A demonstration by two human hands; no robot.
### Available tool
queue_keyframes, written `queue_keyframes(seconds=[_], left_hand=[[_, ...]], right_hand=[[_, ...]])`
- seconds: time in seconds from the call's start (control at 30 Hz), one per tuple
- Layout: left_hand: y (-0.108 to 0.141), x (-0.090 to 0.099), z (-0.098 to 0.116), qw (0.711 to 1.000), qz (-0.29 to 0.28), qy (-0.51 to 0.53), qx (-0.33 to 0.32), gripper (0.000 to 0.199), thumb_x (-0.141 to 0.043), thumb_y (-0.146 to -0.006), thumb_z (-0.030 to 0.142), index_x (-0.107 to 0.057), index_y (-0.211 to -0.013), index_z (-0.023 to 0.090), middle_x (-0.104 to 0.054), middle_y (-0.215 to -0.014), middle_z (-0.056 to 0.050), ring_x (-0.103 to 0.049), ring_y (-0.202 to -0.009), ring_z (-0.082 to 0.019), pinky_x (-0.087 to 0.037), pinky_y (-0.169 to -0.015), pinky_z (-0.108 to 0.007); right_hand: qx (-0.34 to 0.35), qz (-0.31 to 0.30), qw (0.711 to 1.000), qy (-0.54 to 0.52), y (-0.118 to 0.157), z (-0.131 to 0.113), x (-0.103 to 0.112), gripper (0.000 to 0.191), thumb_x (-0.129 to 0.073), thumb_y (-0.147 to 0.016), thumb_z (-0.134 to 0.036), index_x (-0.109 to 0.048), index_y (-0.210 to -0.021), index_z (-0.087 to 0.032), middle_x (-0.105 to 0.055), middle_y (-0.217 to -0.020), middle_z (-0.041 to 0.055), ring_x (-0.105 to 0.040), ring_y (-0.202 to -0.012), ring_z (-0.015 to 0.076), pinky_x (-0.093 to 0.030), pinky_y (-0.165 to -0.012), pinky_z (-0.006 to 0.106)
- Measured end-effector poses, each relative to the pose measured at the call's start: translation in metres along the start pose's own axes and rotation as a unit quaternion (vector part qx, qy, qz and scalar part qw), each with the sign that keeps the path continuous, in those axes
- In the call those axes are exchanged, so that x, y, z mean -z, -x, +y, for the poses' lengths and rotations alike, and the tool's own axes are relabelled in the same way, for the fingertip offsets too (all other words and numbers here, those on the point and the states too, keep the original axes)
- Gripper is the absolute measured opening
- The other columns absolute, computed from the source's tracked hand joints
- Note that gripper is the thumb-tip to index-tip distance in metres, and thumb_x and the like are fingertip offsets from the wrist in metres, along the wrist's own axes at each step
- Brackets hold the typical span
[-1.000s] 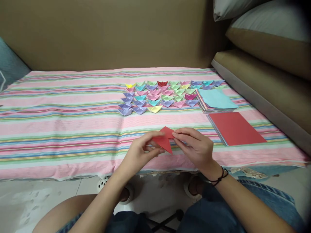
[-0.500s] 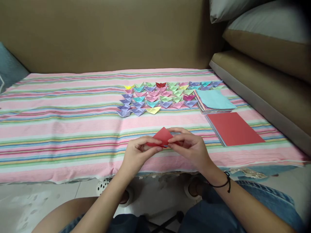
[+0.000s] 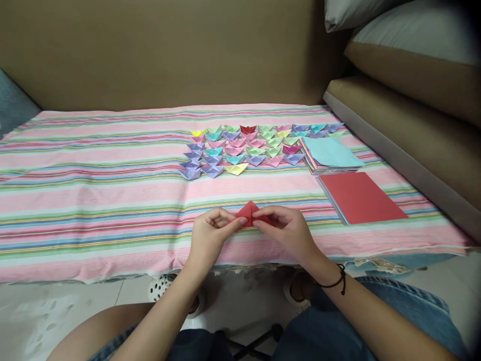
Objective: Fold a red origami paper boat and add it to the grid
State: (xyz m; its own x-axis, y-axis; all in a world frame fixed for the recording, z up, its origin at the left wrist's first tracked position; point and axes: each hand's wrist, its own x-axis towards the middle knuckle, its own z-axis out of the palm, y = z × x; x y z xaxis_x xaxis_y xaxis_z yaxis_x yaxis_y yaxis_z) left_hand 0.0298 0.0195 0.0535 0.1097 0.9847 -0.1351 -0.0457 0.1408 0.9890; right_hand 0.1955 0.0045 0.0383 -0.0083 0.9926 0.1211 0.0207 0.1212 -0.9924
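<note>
A small folded red paper (image 3: 249, 211) with a pointed top is held just above the front part of the striped cloth. My left hand (image 3: 215, 231) pinches its left side, thumb on the near face. On the right side, my right hand (image 3: 285, 228) grips the paper between thumb and fingers. A crease or seam runs down the middle of the paper, between the two thumbs. Behind the hands, several folded paper boats (image 3: 235, 143) in many colours stand in rows.
To the right lie a stack of red-topped paper (image 3: 364, 198) and, behind it, a stack topped with light blue (image 3: 332, 152). Brown cushions (image 3: 406, 125) rise at the right edge. The striped cloth (image 3: 93, 200) ends just below my hands.
The red paper has been turned or refolded, so a middle seam now shows. Both hands have moved slightly left, and the left fingers are curled more behind the paper.
</note>
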Motion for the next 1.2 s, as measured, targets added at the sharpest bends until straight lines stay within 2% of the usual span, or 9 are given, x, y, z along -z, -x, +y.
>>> queue_keyframes(seconds=[0.4, 0.77, 1.2], left_hand=[[-0.0016, 0.0004, -0.0049, 0.999, 0.030, -0.016, -0.002, 0.029, -0.081, -0.057, 0.030, -0.055, -0.052, 0.016, -0.065, -0.051, 0.001, -0.063, -0.051, -0.014, -0.051, -0.053, -0.024], [0.0002, -0.0024, -0.0052, 0.999, 0.014, -0.048, 0.002, 0.027, -0.079, -0.060, 0.030, -0.056, -0.054, 0.016, -0.067, -0.053, -0.001, -0.063, -0.052, -0.014, -0.050, -0.053, -0.023], [0.0015, -0.0045, -0.0058, 0.994, 0.013, -0.101, -0.030, 0.028, -0.077, -0.062, 0.026, -0.054, -0.051, 0.016, -0.066, -0.051, 0.000, -0.060, -0.048, -0.012, -0.043, -0.048, -0.021]], right_hand=[[-0.010, -0.012, 1.000, -0.016, 0.0007, 0.0031, -0.0041, 0.016, -0.070, -0.071, -0.023, -0.066, -0.086, -0.020, -0.069, -0.084, 0.0049, -0.066, -0.082, 0.0207, -0.055, -0.071, 0.032], [-0.041, 0.045, 0.997, -0.044, -0.0003, 0.0029, -0.0092, 0.016, -0.074, -0.067, -0.030, -0.064, -0.072, -0.019, -0.065, -0.070, 0.0020, -0.062, -0.067, 0.0170, -0.051, -0.061, 0.028], [-0.069, 0.062, 0.993, -0.078, -0.0013, 0.0036, -0.0094, 0.015, -0.075, -0.064, -0.027, -0.063, -0.067, -0.018, -0.062, -0.064, 0.0004, -0.059, -0.060, 0.0139, -0.048, -0.056, 0.025]])
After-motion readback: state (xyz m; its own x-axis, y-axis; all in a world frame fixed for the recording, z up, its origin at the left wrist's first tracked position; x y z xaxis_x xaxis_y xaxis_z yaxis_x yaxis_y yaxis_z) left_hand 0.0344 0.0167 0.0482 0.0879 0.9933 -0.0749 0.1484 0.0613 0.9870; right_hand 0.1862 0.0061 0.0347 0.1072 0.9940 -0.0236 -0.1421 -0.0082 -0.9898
